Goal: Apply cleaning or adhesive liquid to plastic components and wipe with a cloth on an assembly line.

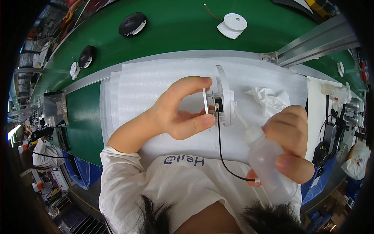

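left hand [175, 113] fingers clenched on white disc assembly [221, 97]; right hand [290, 142], at 4 o'clock, grasps squeeze bottle [267, 163], nozzle touching assembly.

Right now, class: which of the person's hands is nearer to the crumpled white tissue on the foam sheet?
The right hand, holding the squeeze bottle, sits just below the crumpled tissue. The left hand holds the white round part, farther to the tissue's left.

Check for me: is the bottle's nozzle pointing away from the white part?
No, the right hand aims the bottle nozzle at the white part held by the left hand.
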Action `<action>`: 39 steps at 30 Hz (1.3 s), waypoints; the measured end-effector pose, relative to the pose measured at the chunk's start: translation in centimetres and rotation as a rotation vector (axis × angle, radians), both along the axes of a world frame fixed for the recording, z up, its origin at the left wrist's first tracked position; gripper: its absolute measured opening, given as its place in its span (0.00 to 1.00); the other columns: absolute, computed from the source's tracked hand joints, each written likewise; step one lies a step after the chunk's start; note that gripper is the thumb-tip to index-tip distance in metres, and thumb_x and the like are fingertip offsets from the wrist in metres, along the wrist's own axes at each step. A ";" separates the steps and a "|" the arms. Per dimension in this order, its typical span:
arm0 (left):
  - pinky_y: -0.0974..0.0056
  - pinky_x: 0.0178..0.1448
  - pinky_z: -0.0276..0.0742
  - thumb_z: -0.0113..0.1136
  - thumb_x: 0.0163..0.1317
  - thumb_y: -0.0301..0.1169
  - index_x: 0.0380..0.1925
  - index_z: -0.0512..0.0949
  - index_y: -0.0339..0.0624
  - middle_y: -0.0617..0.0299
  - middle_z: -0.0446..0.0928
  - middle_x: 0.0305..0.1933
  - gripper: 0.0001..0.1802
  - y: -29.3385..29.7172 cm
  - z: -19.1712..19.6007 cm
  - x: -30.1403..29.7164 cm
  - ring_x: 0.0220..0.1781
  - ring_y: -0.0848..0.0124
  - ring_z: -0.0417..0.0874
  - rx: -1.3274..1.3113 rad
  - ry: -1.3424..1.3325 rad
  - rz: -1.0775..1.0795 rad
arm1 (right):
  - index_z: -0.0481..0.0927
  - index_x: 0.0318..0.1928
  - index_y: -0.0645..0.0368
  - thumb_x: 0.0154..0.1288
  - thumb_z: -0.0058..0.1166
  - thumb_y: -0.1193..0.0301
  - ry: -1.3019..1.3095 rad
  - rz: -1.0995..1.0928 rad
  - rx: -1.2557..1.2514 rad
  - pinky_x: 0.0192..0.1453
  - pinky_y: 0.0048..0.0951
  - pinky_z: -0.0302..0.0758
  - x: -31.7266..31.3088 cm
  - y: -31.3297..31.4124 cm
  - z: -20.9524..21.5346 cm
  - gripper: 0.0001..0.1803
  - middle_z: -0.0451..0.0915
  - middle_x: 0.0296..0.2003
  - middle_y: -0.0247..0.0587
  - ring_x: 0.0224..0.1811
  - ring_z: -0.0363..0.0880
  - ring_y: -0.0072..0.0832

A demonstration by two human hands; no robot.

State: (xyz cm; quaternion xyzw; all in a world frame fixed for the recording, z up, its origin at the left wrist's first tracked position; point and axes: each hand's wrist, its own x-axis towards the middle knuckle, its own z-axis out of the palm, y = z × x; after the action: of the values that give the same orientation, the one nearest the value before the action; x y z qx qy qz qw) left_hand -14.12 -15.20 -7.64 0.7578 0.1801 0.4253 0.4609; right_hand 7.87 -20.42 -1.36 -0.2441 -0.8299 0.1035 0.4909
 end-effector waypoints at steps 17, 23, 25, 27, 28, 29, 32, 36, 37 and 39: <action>0.65 0.42 0.77 0.66 0.42 0.23 0.50 0.62 0.36 0.49 0.64 0.49 0.33 1.1 -1.0 0.2 0.43 0.64 0.73 -0.064 0.028 0.022 | 0.62 0.38 0.50 0.47 0.57 0.62 0.154 -0.102 0.231 0.18 0.26 0.54 -1.6 1.0 -1.2 0.21 0.71 0.21 0.39 0.15 0.61 0.25; 0.62 0.46 0.78 0.66 0.32 0.17 0.48 0.63 0.47 0.47 0.60 0.52 0.38 0.8 -0.2 0.8 0.46 0.63 0.73 0.246 -0.115 0.147 | 0.58 0.47 0.49 0.53 0.55 0.57 0.028 -0.091 0.084 0.26 0.33 0.60 -1.5 -0.2 -0.9 0.26 0.70 0.29 0.44 0.22 0.64 0.31; 0.62 0.47 0.78 0.65 0.32 0.16 0.48 0.62 0.47 0.48 0.59 0.52 0.38 0.5 0.1 1.0 0.46 0.63 0.73 0.171 -0.156 0.137 | 0.58 0.47 0.49 0.53 0.55 0.56 0.019 -0.082 0.071 0.26 0.33 0.60 -1.5 -0.1 -0.9 0.26 0.71 0.29 0.43 0.22 0.64 0.31; 0.61 0.47 0.78 0.65 0.32 0.16 0.48 0.60 0.47 0.48 0.59 0.52 0.39 0.4 0.2 1.1 0.46 0.63 0.73 0.095 -0.198 0.123 | 0.58 0.47 0.49 0.53 0.54 0.56 -0.005 -0.065 0.087 0.26 0.33 0.60 -1.4 -0.1 -0.9 0.26 0.71 0.29 0.43 0.22 0.65 0.31; 0.61 0.48 0.78 0.65 0.33 0.16 0.48 0.59 0.47 0.49 0.59 0.51 0.39 0.4 0.2 1.0 0.47 0.63 0.73 0.101 -0.180 0.122 | 0.58 0.47 0.49 0.53 0.54 0.56 -0.005 -0.063 0.086 0.26 0.33 0.60 -1.4 0.0 -0.9 0.26 0.71 0.29 0.43 0.22 0.65 0.31; 0.60 0.48 0.78 0.65 0.33 0.16 0.48 0.58 0.46 0.49 0.59 0.51 0.39 0.5 0.2 1.0 0.47 0.63 0.72 0.107 -0.163 0.120 | 0.58 0.47 0.49 0.54 0.54 0.56 -0.006 -0.063 0.098 0.26 0.33 0.60 -1.5 0.0 -0.9 0.25 0.71 0.28 0.43 0.22 0.65 0.31; 0.60 0.48 0.78 0.64 0.33 0.15 0.48 0.57 0.45 0.50 0.59 0.50 0.39 0.4 0.0 1.0 0.48 0.64 0.71 0.066 -0.168 0.115 | 0.58 0.46 0.49 0.54 0.54 0.55 -0.014 -0.061 0.105 0.26 0.33 0.60 -1.5 0.1 -1.0 0.25 0.70 0.28 0.43 0.21 0.64 0.30; 0.60 0.47 0.78 0.64 0.34 0.15 0.49 0.55 0.44 0.51 0.60 0.49 0.40 0.2 0.4 1.1 0.49 0.65 0.71 0.030 -0.162 0.138 | 0.58 0.46 0.49 0.53 0.54 0.55 -0.002 -0.040 0.149 0.25 0.32 0.60 -1.5 0.3 -1.3 0.26 0.70 0.27 0.42 0.20 0.64 0.30; 0.60 0.47 0.77 0.64 0.34 0.15 0.49 0.54 0.43 0.51 0.61 0.49 0.40 0.2 0.6 1.1 0.49 0.65 0.72 0.018 -0.154 0.128 | 0.58 0.46 0.49 0.53 0.54 0.55 -0.002 -0.041 0.148 0.25 0.32 0.60 -1.5 0.3 -1.3 0.26 0.70 0.27 0.42 0.20 0.64 0.30; 0.61 0.47 0.77 0.64 0.35 0.15 0.49 0.54 0.42 0.52 0.61 0.49 0.40 0.1 0.8 0.9 0.49 0.65 0.72 0.005 -0.145 0.120 | 0.58 0.45 0.49 0.54 0.54 0.54 0.004 -0.050 0.147 0.24 0.31 0.60 -1.6 0.4 -1.3 0.25 0.69 0.26 0.41 0.20 0.64 0.30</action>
State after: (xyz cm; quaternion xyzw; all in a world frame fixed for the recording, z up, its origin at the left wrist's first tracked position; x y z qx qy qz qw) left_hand -13.19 -15.08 -6.89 0.7141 0.1901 0.5064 0.4444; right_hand 6.25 -20.06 -2.63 -0.2277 -0.8281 0.0303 0.5114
